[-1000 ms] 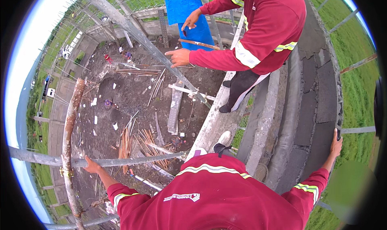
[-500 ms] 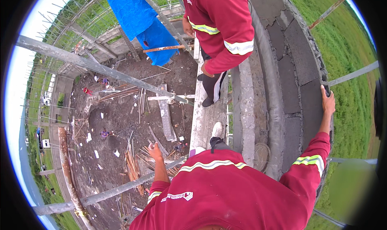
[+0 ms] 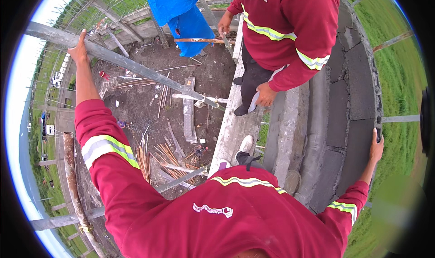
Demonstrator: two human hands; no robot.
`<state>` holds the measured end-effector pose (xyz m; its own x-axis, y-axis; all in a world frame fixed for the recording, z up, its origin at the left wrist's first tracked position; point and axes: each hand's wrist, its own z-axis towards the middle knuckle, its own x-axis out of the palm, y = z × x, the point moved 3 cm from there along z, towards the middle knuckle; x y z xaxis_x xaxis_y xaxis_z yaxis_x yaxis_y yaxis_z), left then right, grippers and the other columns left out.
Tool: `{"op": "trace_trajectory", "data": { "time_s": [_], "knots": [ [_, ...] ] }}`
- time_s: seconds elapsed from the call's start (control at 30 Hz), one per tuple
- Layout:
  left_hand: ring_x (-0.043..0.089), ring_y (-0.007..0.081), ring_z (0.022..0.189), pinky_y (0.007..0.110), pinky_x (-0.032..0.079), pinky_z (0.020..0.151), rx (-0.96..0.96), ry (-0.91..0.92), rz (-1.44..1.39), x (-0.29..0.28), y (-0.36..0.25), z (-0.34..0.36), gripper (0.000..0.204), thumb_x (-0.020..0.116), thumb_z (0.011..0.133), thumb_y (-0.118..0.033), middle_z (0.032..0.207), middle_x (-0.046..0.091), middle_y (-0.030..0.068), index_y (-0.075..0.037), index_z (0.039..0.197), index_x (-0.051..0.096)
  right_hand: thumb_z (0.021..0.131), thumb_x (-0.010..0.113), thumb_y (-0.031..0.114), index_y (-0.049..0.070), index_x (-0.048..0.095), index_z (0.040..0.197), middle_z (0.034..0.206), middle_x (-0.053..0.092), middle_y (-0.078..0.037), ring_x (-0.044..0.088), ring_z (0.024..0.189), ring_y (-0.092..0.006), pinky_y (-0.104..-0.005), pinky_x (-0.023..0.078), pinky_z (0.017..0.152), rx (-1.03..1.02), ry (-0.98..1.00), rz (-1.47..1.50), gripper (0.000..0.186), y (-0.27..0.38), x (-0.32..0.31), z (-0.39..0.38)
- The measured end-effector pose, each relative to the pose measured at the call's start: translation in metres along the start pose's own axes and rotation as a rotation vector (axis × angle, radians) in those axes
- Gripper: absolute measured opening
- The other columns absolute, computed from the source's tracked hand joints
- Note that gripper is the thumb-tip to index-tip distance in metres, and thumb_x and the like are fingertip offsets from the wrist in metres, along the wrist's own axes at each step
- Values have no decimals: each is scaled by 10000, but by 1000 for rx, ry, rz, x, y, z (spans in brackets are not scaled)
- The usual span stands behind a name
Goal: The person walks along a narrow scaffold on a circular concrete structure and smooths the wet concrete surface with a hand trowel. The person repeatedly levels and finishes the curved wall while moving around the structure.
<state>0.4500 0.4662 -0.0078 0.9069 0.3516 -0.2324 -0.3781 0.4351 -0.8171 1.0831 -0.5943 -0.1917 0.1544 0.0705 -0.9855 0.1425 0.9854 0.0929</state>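
My left arm reaches far out to the left. My left hand (image 3: pixel 79 52) is closed around a grey metal scaffold pipe (image 3: pixel 131 67) that runs diagonally, its fingers showing past the pipe's upper edge. On the other side, my right hand (image 3: pixel 375 148) grips the outer edge of a curved wall of grey concrete blocks (image 3: pixel 360 105), its fingers partly hidden. My light shoe (image 3: pixel 246 143) rests on a narrow plank walkway (image 3: pixel 230 129). Facing me, a person in a red top (image 3: pixel 290 27) stands on the same walkway, one hand (image 3: pixel 266 95) lowered by the thigh.
Below on the left lies a dirt yard with a metal plank (image 3: pixel 189 115) and scattered timber (image 3: pixel 171 160). A lower pipe (image 3: pixel 68 221) crosses a rusty pole (image 3: pixel 72 176). Blue tarp (image 3: pixel 183 20) hangs ahead. Grass (image 3: pixel 401 90) lies far below, beyond the wall.
My left hand has swung up and outward to the left, onto the diagonal pipe. My right hand stays at the wall's edge. The view has shifted, and the other person appears closer.
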Motion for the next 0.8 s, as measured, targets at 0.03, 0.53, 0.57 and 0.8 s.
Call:
{"op": "trace_trajectory", "data": {
  "time_s": [0.03,0.53,0.57,0.8],
  "knots": [
    [516,344,1235,407,425,1052,-17,-55,57,-1,8,10,1234,916,554,-484,1366,477,294,212,1369,304,773,420,877,94,448,1465,1405,530,-207,499,1301,-363,-497,374,1074,-3,20,10,1046,-4,4,4],
    [678,321,687,394,567,636,248,-166,-209,7,57,35,528,779,767,-127,892,667,240,159,1103,488,835,740,169,17,669,1103,1001,663,-147,652,890,-280,-365,503,829,-1142,619,704,316,384,55,-307],
    [659,355,754,419,551,704,334,-240,-87,8,56,34,574,766,804,-237,969,651,271,114,1166,491,831,747,186,31,682,1091,1001,674,-135,659,908,-283,-369,507,836,-1135,804,712,310,419,65,-333],
    [639,180,803,329,508,749,329,-292,-96,9,19,-12,405,783,772,-185,907,689,70,8,1096,636,843,741,198,35,675,1125,1007,689,-139,676,895,-272,-362,522,820,-1445,848,883,333,613,49,-393]
  ]
}}
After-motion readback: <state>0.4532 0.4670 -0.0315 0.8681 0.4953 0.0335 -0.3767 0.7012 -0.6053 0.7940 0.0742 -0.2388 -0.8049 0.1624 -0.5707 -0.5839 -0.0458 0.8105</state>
